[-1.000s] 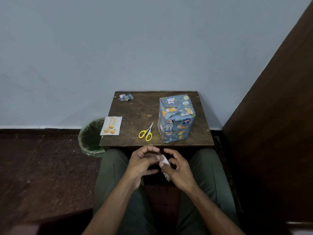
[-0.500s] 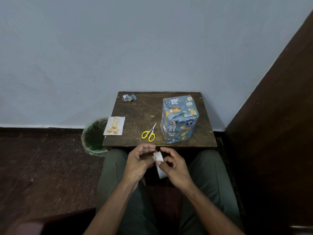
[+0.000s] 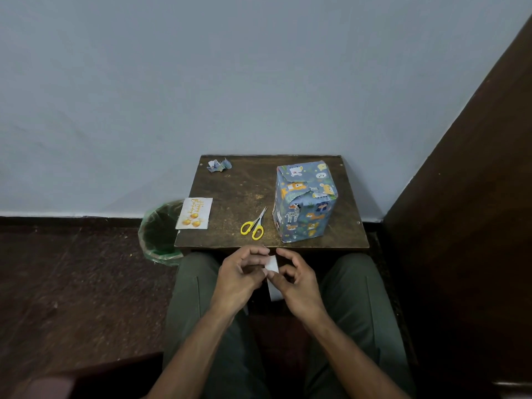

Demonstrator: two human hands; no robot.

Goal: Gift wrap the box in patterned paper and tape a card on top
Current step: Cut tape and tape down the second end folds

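Small dark worktop (image 3: 247, 194) against blue wall | wrapped box (image 3: 305, 201) upright, far-right of hands | card (image 3: 194, 213) far-left, long axis near–far | left hand (image 3: 240, 279) nearer card | right hand (image 3: 298, 280), both pinching white strip (image 3: 272, 264)

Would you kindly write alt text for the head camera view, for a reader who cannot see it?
A seated person's left hand and right hand pinch a small white strip over their lap. On the small wooden table ahead stand a wrapped box, yellow scissors, a birthday card and a paper scrap.
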